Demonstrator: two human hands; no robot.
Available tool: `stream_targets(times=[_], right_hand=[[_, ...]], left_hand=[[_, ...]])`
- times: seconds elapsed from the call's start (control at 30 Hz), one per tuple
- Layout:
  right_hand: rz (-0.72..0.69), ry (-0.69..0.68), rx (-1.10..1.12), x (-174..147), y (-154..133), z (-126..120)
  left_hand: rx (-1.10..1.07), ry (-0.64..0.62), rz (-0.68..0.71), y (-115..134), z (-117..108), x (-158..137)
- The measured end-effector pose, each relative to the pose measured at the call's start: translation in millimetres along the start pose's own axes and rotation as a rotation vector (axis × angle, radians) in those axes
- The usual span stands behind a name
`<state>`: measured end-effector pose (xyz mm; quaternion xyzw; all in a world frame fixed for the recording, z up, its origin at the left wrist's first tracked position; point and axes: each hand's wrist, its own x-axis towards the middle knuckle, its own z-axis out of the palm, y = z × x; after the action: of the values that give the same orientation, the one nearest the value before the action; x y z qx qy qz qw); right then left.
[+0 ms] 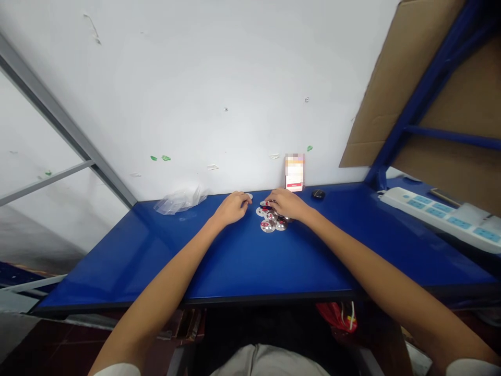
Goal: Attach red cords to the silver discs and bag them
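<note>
A loose pile of shiny round badges (268, 225), white with red and dark print, lies on the blue desk (235, 266). Over the far side of this pile is my right hand (288, 203), its fingers bent down and closed at the edge of a badge. My left hand (232, 208) rests on the desk to the left of the pile. Its fingers curl together against another round badge (249, 196), of which only a pale edge shows. The hand covers the rest of it.
A lit phone (295, 175) leans on the wall behind my right hand, beside a small black object (318, 194). Clear plastic wrapping (180, 201) lies at the back left. On the right are a white power strip (442, 214) and a blue frame (415, 99) with cardboard.
</note>
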<state>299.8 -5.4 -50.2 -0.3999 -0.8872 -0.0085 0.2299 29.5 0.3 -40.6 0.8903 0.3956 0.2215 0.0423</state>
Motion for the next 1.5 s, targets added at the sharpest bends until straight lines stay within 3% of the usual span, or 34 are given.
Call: stream_targets(times=[0.5,0.7,0.8,0.93,1.03,1.17,1.27,1.5], right_hand=[[0.016,-0.023,-0.079,11.8,1.7,5.1],[0.003,0.051,-0.014,10.6,-6.0,-1.3],[0.041,0.110,0.134,9.7,-10.6,-6.9],[0.051,0.176,0.296,9.3,-21.5,-11.8],[0.043,0.228,0.287,8.5,-31.3,-12.1],[0.024,0.252,0.239,6.0,-40.2,-10.2],[0.028,0.267,0.212,4.2,-43.7,-10.5],[0.035,0.322,0.248,2.7,-47.1,-18.1]], left_hand=[[-0.034,0.030,-0.026,11.8,2.1,2.3],[-0.142,0.048,-0.054,14.0,3.2,3.6],[-0.283,0.063,-0.136,15.8,4.2,4.1],[-0.660,-0.028,-0.248,21.9,3.2,4.3],[-0.904,-0.065,-0.241,28.9,0.7,4.1],[-1.044,-0.061,-0.233,34.4,-0.2,3.5],[-1.009,-0.046,-0.260,31.0,0.3,3.7],[-0.678,0.133,-0.343,-0.9,-13.2,5.4]])
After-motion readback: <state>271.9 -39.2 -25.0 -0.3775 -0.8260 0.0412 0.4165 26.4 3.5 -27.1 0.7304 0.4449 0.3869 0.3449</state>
